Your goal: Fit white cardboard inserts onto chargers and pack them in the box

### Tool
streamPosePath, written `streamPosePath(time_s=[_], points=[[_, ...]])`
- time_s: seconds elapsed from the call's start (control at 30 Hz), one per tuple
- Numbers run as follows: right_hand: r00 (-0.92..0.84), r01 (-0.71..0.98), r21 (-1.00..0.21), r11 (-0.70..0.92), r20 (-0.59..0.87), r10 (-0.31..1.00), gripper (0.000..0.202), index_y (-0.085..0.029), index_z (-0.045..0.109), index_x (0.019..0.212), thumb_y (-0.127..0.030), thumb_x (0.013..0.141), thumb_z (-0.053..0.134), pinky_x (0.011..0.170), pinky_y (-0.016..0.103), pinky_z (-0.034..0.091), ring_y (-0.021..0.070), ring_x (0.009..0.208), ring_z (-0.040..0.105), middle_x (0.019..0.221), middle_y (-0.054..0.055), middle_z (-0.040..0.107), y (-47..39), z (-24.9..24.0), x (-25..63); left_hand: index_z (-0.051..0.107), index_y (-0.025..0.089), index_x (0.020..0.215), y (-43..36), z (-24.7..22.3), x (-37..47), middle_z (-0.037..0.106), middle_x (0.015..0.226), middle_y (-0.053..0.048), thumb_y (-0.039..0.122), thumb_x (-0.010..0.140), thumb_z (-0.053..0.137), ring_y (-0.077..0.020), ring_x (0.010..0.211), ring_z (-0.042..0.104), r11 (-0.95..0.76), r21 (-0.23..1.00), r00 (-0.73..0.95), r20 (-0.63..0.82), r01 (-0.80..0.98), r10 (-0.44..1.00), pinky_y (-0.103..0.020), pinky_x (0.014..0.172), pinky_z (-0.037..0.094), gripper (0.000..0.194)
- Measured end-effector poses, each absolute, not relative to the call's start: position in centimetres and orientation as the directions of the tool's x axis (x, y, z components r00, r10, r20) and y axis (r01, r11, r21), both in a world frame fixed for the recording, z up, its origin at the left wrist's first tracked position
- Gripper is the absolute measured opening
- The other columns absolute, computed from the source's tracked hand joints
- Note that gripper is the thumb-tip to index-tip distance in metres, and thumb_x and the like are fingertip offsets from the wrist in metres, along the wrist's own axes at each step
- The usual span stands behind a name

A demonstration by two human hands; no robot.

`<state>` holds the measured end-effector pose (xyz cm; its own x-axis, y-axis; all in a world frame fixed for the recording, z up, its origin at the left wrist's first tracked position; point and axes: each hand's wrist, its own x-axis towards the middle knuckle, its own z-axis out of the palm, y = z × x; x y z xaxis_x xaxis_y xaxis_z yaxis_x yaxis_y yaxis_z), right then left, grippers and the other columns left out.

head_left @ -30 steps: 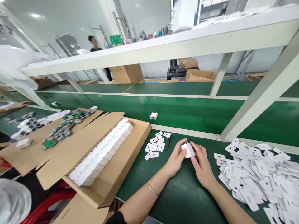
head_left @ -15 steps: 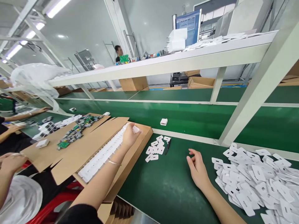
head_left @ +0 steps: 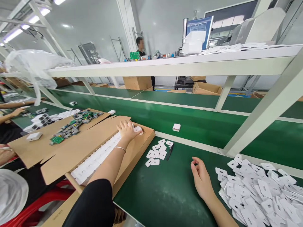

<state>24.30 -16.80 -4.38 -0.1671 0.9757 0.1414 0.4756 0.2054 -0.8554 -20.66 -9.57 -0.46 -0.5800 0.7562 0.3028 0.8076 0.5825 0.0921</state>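
Observation:
My left hand (head_left: 127, 130) reaches into the far end of an open cardboard box (head_left: 132, 151). Its fingers are spread over a row of white plastic parts (head_left: 101, 154) lined up along the box, and a white piece (head_left: 138, 129) lies by the thumb. My right hand (head_left: 200, 175) hovers or rests over the green worktop with loosely curled fingers and nothing visible in it. Between the hands lies a small group of white plates with cut-outs (head_left: 156, 153), a thin black tool (head_left: 169, 151) beside them. To the right is a large heap of similar white plates (head_left: 262, 189).
Green circuit boards (head_left: 75, 123) are piled on cardboard flaps at left, near a white housing (head_left: 34, 136). A single white housing (head_left: 176, 127) sits on the green strip behind the ledge. A shelf (head_left: 165, 67) with slanted supports spans above. Co-workers' arms (head_left: 14, 115) show at far left.
My left hand has gone from closed fingers to spread ones, lying over the row's far end. My right hand stays nearly in place, fingers a little more curled. The view has shifted slightly.

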Motion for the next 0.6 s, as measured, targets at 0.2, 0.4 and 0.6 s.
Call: streamPosePath(time_s=[0.2,0.4,0.6], points=[[-0.171,0.479,-0.853,0.209,0.143,0.975,0.049,-0.025,0.058,0.130,-0.062,0.101,0.044,0.073,0.036,0.058,0.0192,0.078,0.065,0.107,0.006,0.067,-17.1,-4.2,24.3,0.024,0.005,0.166,-8.5,-0.3,-21.2,0.033,0.163,-0.040,0.086,0.075,0.055,-0.0565,0.152,0.030,0.729,0.049,-0.731,0.058,0.682,0.680,-0.071,0.114,0.028,0.125],[-0.173,0.486,-0.851,0.198,0.128,0.977,0.046,-0.026,0.059,0.128,-0.060,0.101,0.044,0.073,0.035,0.058,0.0194,0.079,0.066,0.104,0.005,0.068,-17.2,-4.2,24.4,0.046,-0.003,0.150,-8.2,-0.3,-21.5,0.052,0.146,-0.038,0.082,0.072,0.061,-0.0518,0.135,0.049,0.752,0.064,-0.750,0.165,0.656,0.640,-0.059,0.110,0.035,0.117],[-0.168,0.492,-0.851,0.184,0.114,0.979,0.043,-0.027,0.061,0.124,-0.060,0.101,0.045,0.071,0.034,0.058,0.0202,0.079,0.067,0.098,0.004,0.069,-17.0,-4.1,24.3,0.052,-0.001,0.145,-7.6,-0.6,-22.2,0.052,0.146,-0.037,0.073,0.081,0.060,-0.0525,0.133,0.048,0.750,0.067,-0.748,0.173,0.658,0.641,-0.055,0.103,0.040,0.098]])
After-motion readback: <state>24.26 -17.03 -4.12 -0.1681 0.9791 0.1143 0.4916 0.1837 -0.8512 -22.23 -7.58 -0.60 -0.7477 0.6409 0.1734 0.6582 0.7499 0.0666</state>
